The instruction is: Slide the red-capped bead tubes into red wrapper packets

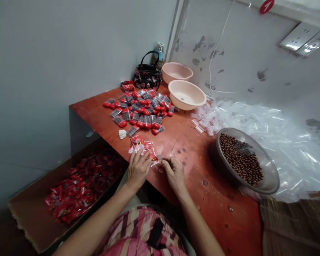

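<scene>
Near the table's front edge, several red printed packets (137,140) lie under and just beyond my left hand (138,166). Its fingers are stretched out and rest on them. My right hand (173,172) is closed, thumb and forefinger pinched at a small, partly clear piece beside the red packets; what exactly it grips is too small to tell. Past both hands is a pile of small clear containers with red ends and dark contents (147,121). A crumpled white scrap (122,134) sits left of the packets.
Right of my hands, a grey bowl (273,174) holds brown balls (237,160). Clear plastic sleeves (288,142) heap behind it. Two pale basins (186,94), a black handbag (147,76) and a bottle (160,49) stand at the back. Below left, a cardboard box (24,213) contains red packets.
</scene>
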